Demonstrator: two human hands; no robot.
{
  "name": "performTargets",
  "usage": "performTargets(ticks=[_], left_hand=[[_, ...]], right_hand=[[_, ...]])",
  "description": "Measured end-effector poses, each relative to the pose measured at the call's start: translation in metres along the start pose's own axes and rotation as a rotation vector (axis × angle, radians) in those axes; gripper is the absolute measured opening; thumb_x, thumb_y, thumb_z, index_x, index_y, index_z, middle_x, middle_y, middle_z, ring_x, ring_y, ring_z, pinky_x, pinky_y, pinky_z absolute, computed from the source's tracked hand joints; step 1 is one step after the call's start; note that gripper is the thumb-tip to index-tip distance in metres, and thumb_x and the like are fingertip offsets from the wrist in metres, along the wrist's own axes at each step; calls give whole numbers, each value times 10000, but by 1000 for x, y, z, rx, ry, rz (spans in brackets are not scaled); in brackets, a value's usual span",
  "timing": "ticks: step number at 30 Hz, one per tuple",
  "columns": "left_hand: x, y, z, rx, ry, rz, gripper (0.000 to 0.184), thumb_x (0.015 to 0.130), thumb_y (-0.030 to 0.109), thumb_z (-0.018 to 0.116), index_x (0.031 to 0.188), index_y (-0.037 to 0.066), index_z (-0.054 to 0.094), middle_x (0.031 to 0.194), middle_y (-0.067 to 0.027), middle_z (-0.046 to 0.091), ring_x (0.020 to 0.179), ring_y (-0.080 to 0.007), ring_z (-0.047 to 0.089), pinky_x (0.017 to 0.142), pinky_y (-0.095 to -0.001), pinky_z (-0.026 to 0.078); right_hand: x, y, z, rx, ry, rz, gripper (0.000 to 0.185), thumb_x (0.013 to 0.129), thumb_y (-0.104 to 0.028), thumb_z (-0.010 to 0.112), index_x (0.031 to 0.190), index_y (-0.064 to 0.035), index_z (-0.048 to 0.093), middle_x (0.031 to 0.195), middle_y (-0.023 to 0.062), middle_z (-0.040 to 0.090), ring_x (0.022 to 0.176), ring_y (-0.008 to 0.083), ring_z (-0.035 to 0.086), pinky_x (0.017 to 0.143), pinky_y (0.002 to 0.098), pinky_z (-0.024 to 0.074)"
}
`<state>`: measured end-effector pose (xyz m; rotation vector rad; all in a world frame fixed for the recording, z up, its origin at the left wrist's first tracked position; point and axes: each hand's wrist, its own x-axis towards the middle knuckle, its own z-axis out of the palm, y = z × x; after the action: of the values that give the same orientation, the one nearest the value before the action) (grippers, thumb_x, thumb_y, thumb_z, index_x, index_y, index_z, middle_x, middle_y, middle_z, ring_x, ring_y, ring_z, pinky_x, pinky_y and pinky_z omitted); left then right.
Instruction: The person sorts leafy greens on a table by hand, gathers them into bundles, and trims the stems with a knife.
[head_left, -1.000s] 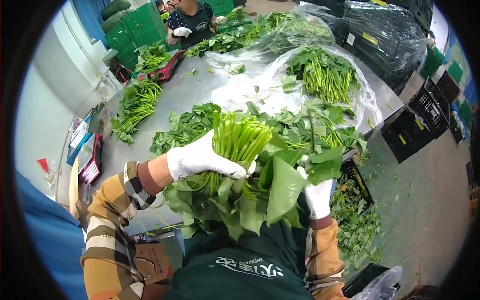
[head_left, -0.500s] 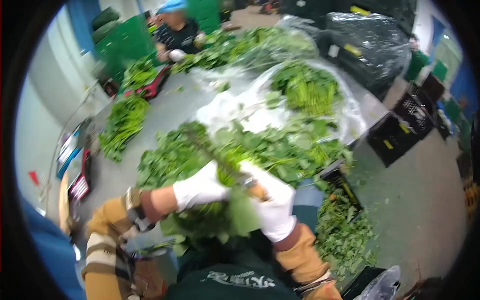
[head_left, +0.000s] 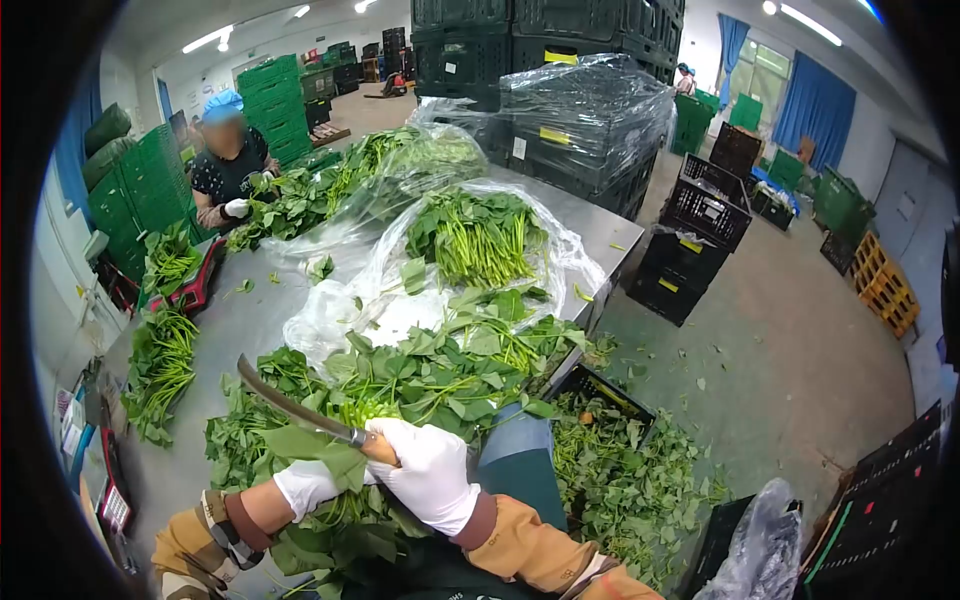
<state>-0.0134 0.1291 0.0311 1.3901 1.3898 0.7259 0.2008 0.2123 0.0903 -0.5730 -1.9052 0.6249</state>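
White-gloved, my right hand (head_left: 428, 475) is closed round the wooden handle of a knife (head_left: 295, 405). Its curved dark blade points up and left, over the leaves. My left hand (head_left: 308, 487), also gloved, grips a bunch of leafy greens (head_left: 345, 540) close beside the right hand; leaves hide most of its fingers. Just beyond both hands, a heap of loose greens (head_left: 400, 370) lies on the metal table (head_left: 235, 320). Behind the heap, stacked stems of greens (head_left: 480, 235) sit in an opened clear plastic bag (head_left: 570, 250).
A person in a blue cap (head_left: 228, 165) handles greens across the table. Bundles (head_left: 160, 370) lie at left near a red-edged scale (head_left: 205, 280). Cut leaves fill and surround a black crate (head_left: 610, 395) on the floor at right. Wrapped black crates (head_left: 590, 120) stand behind.
The view has tilted up, showing more of the room. My hands appear lower and further left, with the knife and greens still held; the blade is now sharp rather than blurred.
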Motion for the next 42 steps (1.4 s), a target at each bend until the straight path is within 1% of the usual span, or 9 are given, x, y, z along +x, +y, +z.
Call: performTargets(ticks=[5, 7, 14, 19, 24, 27, 33, 37, 42], left_hand=[[6, 51, 11, 595, -47, -56, 330, 988, 117, 394, 1300, 13, 420, 1302, -131, 500, 1147, -258, 543, 996, -449, 460], [1, 37, 16, 91, 46, -147, 318, 964, 95, 452, 1272, 16, 450, 1241, -114, 539, 1124, -238, 553, 990, -430, 466], [-7, 118, 30, -103, 197, -131, 589, 672, 95, 830, 1185, 11, 554, 1077, -65, 634, 971, -138, 591, 855, -291, 491], [-23, 128, 28, -178, 266, -154, 542, 649, 6, 805, 1139, 1, 573, 1036, -48, 649, 941, -126, 618, 851, -293, 500], [-40, 126, -11, -96, 442, -72, 544, 657, 22, 795, 1152, 9, 570, 1086, -59, 633, 987, -136, 596, 897, -307, 479], [-43, 152, -49, 160, 652, 161, 610, 662, 35, 797, 1188, 8, 487, 1128, -70, 608, 1020, -162, 582, 930, -320, 460], [-38, 134, -136, 783, 1027, 377, 417, 664, 0, 695, 1069, -23, 597, 1007, -122, 629, 947, -225, 603, 865, -324, 466], [-30, 132, -155, 1014, 1005, 471, 416, 600, -14, 665, 1012, -13, 603, 942, -159, 611, 910, -336, 565, 824, -367, 456], [-11, 104, -140, 1247, 878, 509, 455, 578, 54, 732, 1011, 43, 597, 937, -145, 599, 954, -375, 522, 870, -431, 407]], right_hand=[[-1, 3, 8, 10, -92, 161, 280, 684, -248, 758, 917, -153, 634, 604, 87, 600, 536, 270, 607, 488, 367, 460], [-1, 4, 6, -36, -127, 128, 238, 707, -233, 735, 907, -155, 634, 578, 84, 582, 535, 270, 611, 490, 361, 464], [4, 24, -8, 98, 133, 87, 215, 715, -114, 719, 908, -102, 627, 668, 86, 627, 571, 252, 625, 539, 329, 494], [13, 49, -56, 361, 516, 252, 158, 855, -119, 682, 927, 12, 633, 832, 52, 674, 715, 118, 631, 651, 273, 510], [-27, 140, -113, 151, 160, 507, 324, 801, -163, 744, 1046, -6, 603, 895, 84, 689, 794, 151, 648, 707, 273, 507], [-78, 178, -140, -560, -209, 787, 618, 716, -349, 773, 1159, 18, 547, 996, 188, 667, 900, 323, 660, 792, 365, 510], [-165, 227, -178, -250, 81, 1060, 464, 760, -181, 699, 1152, 31, 572, 914, 110, 648, 773, 170, 608, 708, 299, 489], [-167, 219, -174, -12, 368, 994, 248, 822, -84, 642, 1059, -20, 611, 680, -20, 559, 524, 48, 470, 473, 210, 380], [-146, 212, -135, 58, 409, 916, 291, 848, -67, 629, 1134, -19, 607, 722, -24, 556, 555, 47, 465, 502, 207, 389]])
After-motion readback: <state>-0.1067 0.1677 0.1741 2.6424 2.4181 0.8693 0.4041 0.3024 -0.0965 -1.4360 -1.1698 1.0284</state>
